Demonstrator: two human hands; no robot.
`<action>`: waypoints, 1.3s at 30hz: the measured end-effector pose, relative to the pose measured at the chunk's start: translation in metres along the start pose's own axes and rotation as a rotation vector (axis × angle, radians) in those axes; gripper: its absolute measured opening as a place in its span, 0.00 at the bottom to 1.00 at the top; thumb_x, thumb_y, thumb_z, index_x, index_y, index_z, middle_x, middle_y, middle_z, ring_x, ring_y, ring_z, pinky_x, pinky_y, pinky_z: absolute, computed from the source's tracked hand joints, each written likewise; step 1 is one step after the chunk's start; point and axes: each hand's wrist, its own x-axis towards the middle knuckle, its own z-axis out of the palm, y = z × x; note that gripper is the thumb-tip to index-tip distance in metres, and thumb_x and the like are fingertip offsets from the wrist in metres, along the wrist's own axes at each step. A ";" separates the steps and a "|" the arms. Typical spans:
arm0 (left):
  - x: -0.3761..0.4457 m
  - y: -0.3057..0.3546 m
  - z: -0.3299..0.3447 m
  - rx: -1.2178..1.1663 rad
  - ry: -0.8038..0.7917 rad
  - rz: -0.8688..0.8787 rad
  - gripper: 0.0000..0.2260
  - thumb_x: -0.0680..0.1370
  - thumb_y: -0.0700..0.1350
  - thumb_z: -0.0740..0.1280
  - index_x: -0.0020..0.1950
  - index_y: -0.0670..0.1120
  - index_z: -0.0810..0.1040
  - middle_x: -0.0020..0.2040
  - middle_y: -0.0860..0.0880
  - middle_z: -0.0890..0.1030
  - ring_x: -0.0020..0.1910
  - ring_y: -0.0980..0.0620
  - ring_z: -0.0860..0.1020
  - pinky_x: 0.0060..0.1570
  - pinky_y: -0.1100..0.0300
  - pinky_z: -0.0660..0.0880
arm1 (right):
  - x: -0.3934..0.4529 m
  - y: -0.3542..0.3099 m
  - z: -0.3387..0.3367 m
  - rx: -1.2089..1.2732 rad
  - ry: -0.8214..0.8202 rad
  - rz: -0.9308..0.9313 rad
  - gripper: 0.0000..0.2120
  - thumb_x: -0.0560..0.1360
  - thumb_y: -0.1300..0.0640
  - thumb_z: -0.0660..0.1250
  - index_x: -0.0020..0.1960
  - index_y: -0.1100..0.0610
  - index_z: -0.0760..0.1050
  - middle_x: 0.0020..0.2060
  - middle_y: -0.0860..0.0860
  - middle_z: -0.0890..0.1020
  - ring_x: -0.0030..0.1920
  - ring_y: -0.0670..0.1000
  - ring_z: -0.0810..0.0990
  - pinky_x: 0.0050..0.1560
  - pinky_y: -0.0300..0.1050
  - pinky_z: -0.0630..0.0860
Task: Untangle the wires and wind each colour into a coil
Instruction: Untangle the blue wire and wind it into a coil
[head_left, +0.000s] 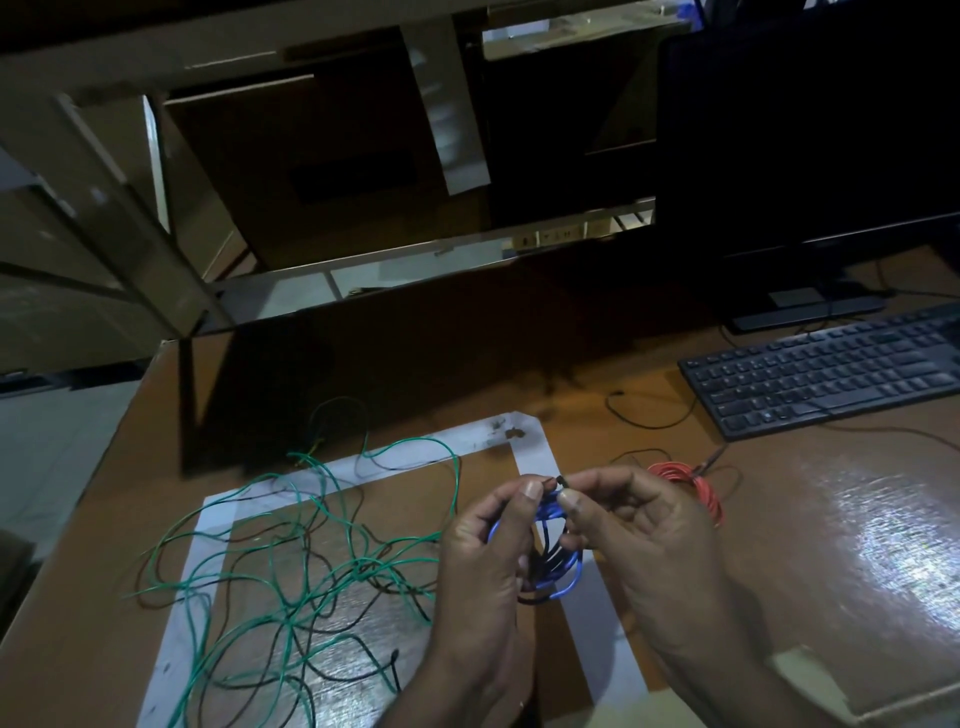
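Both hands hold a small blue wire coil (563, 577) above the desk. My left hand (483, 561) grips its left side with thumb on top. My right hand (634, 535) pinches the top of the coil between thumb and forefinger, where a dark wire end sticks out. Black wire strands run through the blue loops. A loose tangle of green wire (291, 561) and black wire (332, 670) spreads over the desk to the left. A wound red coil (696, 486) lies flat just behind my right hand.
White tape (540, 452) marks a square on the brown desk (805, 519). A black keyboard (831, 371) and a monitor (810, 156) stand at the right rear, with thin black cables trailing nearby. A dark partition (415, 332) lines the desk's back edge.
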 end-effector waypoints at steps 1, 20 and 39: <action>-0.001 0.001 0.001 0.009 -0.008 -0.001 0.11 0.82 0.37 0.63 0.55 0.29 0.78 0.22 0.52 0.73 0.20 0.63 0.70 0.23 0.70 0.70 | 0.000 0.000 0.000 0.000 0.003 -0.003 0.05 0.68 0.57 0.74 0.43 0.50 0.85 0.38 0.57 0.86 0.35 0.54 0.84 0.39 0.45 0.83; 0.000 -0.003 -0.003 0.031 -0.013 -0.004 0.12 0.82 0.38 0.64 0.56 0.29 0.79 0.23 0.53 0.73 0.19 0.62 0.70 0.22 0.71 0.68 | 0.003 0.009 -0.003 -0.063 -0.014 0.002 0.09 0.73 0.64 0.74 0.44 0.51 0.85 0.38 0.57 0.86 0.35 0.55 0.83 0.40 0.49 0.83; -0.002 -0.008 -0.007 0.073 -0.005 -0.018 0.10 0.81 0.39 0.65 0.55 0.33 0.82 0.23 0.54 0.74 0.20 0.61 0.71 0.24 0.70 0.70 | 0.007 0.012 -0.007 -0.243 -0.027 0.030 0.08 0.71 0.60 0.79 0.42 0.53 0.80 0.37 0.54 0.84 0.38 0.56 0.84 0.36 0.44 0.82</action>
